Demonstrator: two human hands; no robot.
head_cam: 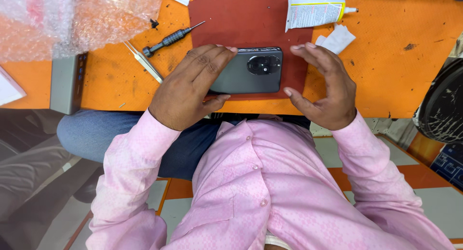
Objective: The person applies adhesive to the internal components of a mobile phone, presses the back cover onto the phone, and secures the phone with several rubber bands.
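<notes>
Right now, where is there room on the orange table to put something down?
The widest bare patch of the orange table lies right of the right hand, below the glue tube. A smaller patch sits between the tweezers and the grey box. It is crowded around the phone and screwdriver.

Dark grey phone (251,71) is laid flat, back up, on a red mat (251,21) near the table edge. A round black camera bump is seen toward its right end; its left end is covered.
</notes>
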